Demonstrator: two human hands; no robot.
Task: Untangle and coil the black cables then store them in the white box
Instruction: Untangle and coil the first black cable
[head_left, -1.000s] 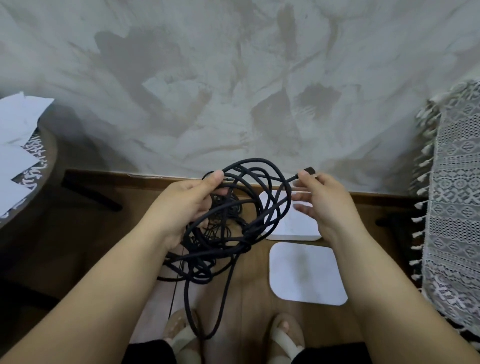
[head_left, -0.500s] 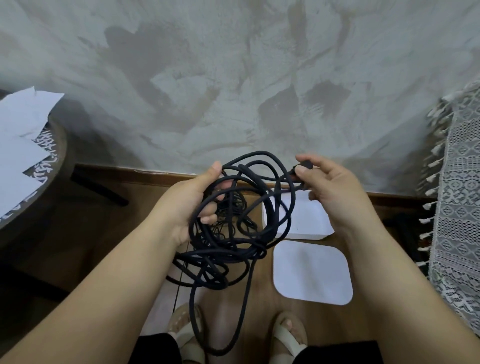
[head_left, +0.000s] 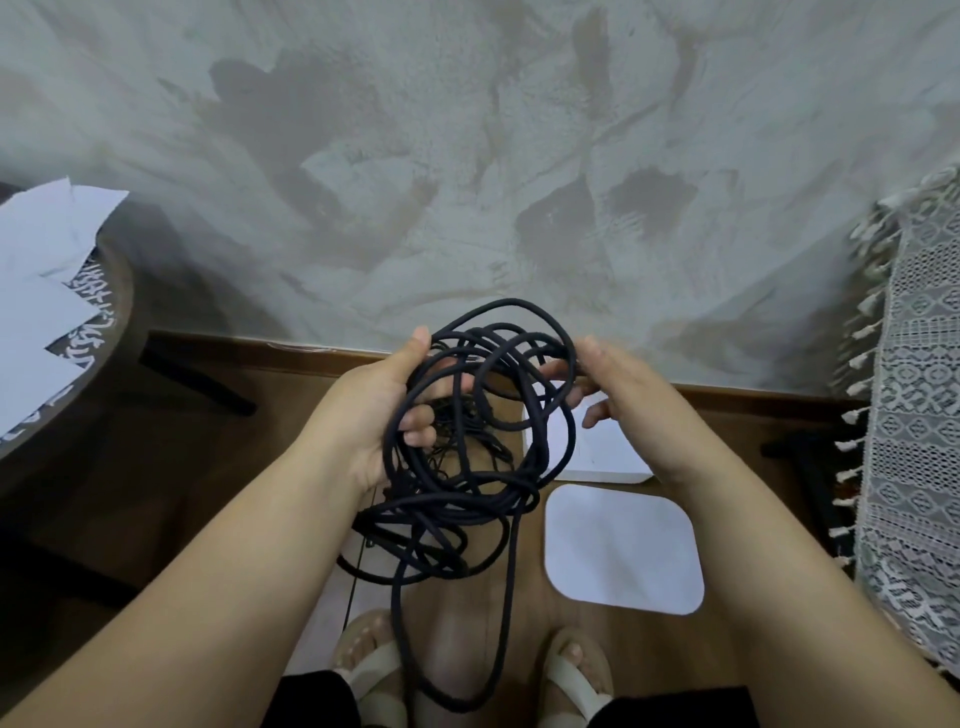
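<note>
Wooden floor (head_left: 737, 415) meets a grey, blotchy plaster wall (head_left: 467, 156), and in front of that join a person holds a tangle of black cables (head_left: 447, 512) up in both hands, above the floor and a little left of the white box (head_left: 608, 457). The left hand (head_left: 374, 410) grips the left side of the bundle, its fingers curled round several strands and its thumb standing up against the top loops. The right hand (head_left: 623, 410) holds the upper right loop between thumb and forefinger, while its lower fingers spread loosely behind the strands. From the knotted middle, one long loop hangs down to between the person's feet, which are in pale sandals (head_left: 576, 675). The box sits on the floor near the wall, partly hidden by the cables and the right hand. Just in front of it lies a flat white square (head_left: 623, 551) with rounded corners; whether the two touch cannot be told. At the far left stands a round table (head_left: 111, 332) with white papers (head_left: 41, 249) on it. At the far right hangs a lace cloth (head_left: 919, 415) with tassels along its edge.
</note>
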